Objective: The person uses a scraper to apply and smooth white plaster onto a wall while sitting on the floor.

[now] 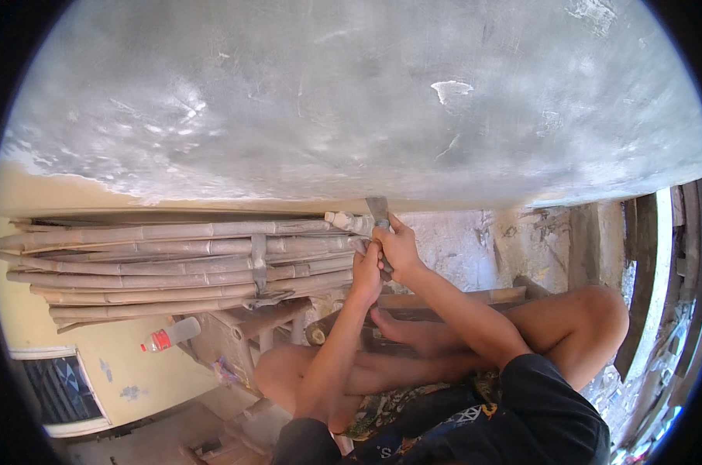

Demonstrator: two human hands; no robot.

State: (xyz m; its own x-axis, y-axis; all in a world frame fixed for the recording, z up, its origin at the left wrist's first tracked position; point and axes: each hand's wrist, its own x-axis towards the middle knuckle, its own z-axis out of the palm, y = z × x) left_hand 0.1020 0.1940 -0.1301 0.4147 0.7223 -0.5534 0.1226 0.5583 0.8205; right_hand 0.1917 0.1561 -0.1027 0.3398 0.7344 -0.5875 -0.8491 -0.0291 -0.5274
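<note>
Both hands are closed together around a scraper, its flat grey blade (377, 208) pointing up at the lower edge of a grey plastered surface (351, 101). My right hand (400, 249) grips the handle near the blade. Just below and to its left, my left hand (367, 271) is closed at the lower part of the handle; the fingers partly hide it. White marks and a pale chipped patch (452, 91) show on the grey surface. Beside the blade is the whitish end of a pole (349, 222).
A bundle of bamboo poles (173, 263) lies to the left, bound with a strap (259, 263). A clear plastic bottle (171, 335) with a red label is below it. My crossed legs rest on a bamboo platform (475, 297). Wooden posts (641, 271) stand at the right.
</note>
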